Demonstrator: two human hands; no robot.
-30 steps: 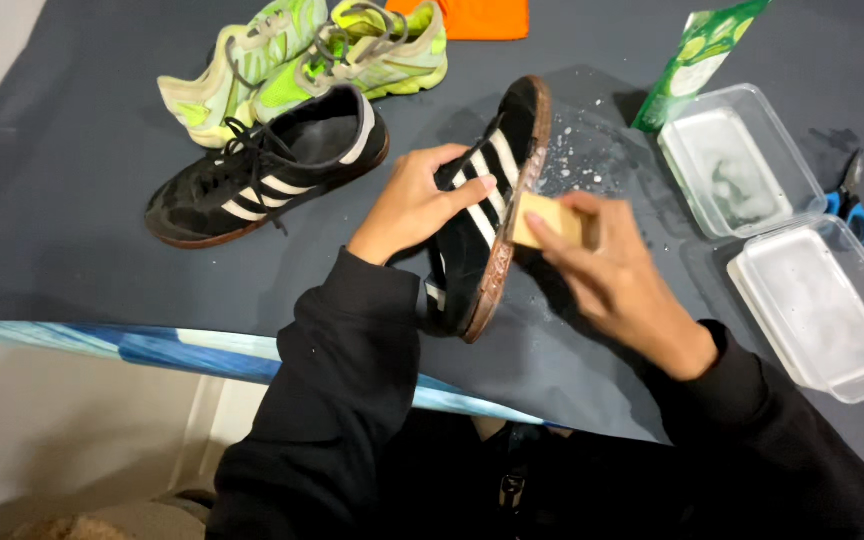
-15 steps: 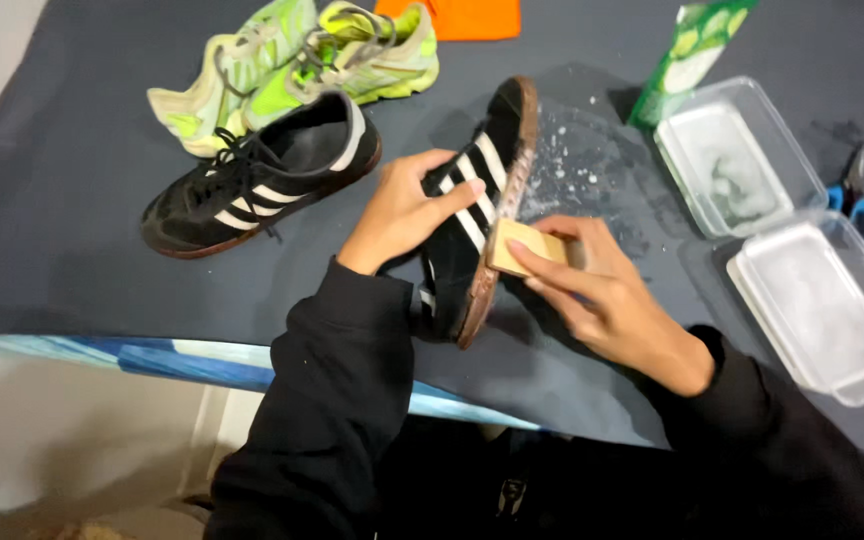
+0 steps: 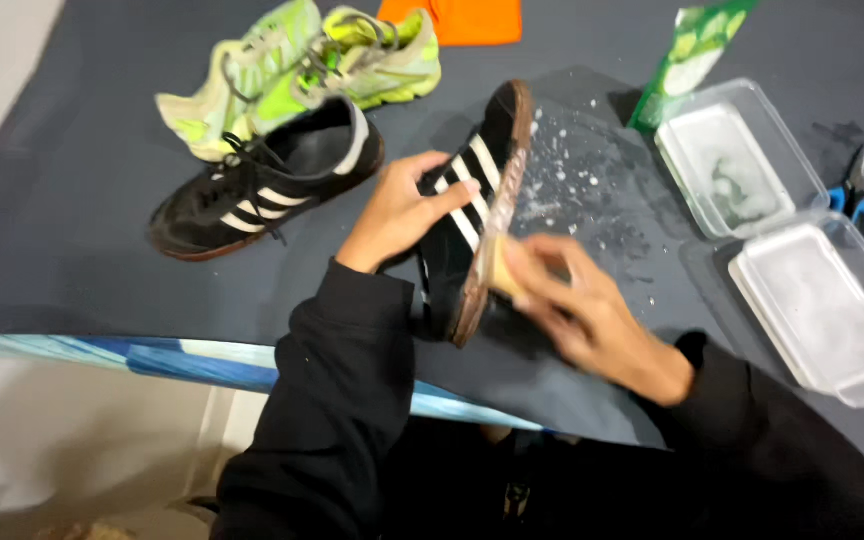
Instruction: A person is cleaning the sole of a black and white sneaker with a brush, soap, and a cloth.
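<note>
Black striped shoe [image 3: 472,215] stands on its side near the dark surface's [image 3: 72,200] front edge, toe pointing to the far edge, sole facing right. Left hand [image 3: 397,210] grips its upper; right hand [image 3: 577,305] presses a tan sponge [image 3: 500,270] against the sole

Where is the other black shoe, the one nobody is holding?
In the head view, the other black shoe lies on the dark mat, left of the left hand, just in front of the green sneakers.
</note>
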